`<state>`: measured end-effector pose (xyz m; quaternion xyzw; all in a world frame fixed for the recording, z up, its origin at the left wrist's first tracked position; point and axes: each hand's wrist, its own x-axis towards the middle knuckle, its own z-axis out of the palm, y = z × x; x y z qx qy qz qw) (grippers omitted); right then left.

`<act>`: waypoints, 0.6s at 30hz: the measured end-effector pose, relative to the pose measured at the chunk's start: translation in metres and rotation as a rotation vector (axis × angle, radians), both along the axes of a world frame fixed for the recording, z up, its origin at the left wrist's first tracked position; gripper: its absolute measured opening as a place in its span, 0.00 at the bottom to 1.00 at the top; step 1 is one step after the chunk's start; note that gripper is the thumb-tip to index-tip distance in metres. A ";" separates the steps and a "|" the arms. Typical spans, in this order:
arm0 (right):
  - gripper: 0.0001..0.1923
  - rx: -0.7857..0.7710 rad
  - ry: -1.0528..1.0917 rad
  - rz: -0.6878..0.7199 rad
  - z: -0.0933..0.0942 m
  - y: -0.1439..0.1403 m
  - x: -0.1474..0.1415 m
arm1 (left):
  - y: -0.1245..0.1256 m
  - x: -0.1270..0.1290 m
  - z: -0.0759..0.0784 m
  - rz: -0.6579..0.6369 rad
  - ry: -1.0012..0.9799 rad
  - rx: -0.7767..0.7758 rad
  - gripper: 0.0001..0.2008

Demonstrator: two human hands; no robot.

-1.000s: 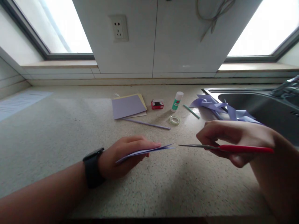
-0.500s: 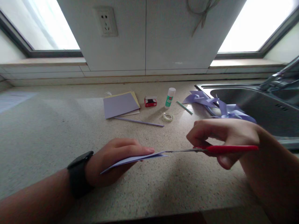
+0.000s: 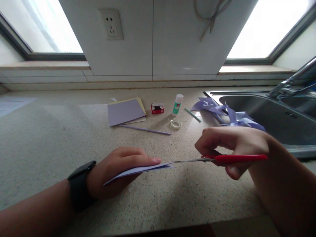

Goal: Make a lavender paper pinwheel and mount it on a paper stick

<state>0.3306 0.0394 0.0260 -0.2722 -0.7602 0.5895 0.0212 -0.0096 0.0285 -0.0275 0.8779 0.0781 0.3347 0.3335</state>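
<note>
My left hand [image 3: 120, 169] pinches a folded lilac paper [image 3: 138, 170] just above the speckled counter [image 3: 49, 141], fingers on top and thumb below. The paper's free tip points right. My right hand [image 3: 232, 144] grips red-handled scissors [image 3: 222, 159], held flat. Their thin metal blades reach left and meet the paper's tip. A dark watch sits on my left wrist.
At the back of the counter lie a stack of lilac and yellow sheets [image 3: 125, 111], a lilac stick [image 3: 145, 129], a small red box [image 3: 157, 108], a glue stick [image 3: 177, 104], a tape roll [image 3: 175, 124], and lilac paper scraps [image 3: 222, 112]. A steel sink [image 3: 271, 115] is on the right.
My right hand moved the scissors left until the blades reached the paper's tip. The left hand with the paper shifted slightly left and down.
</note>
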 end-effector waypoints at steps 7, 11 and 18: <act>0.29 0.057 -0.008 -0.041 0.002 0.000 -0.002 | 0.000 0.000 0.001 0.001 0.015 -0.004 0.18; 0.28 0.081 0.014 -0.026 0.000 -0.002 -0.001 | -0.001 0.000 0.003 0.005 0.025 0.009 0.17; 0.29 0.095 0.014 -0.018 -0.006 -0.004 0.002 | -0.002 0.002 0.004 0.001 0.023 0.014 0.17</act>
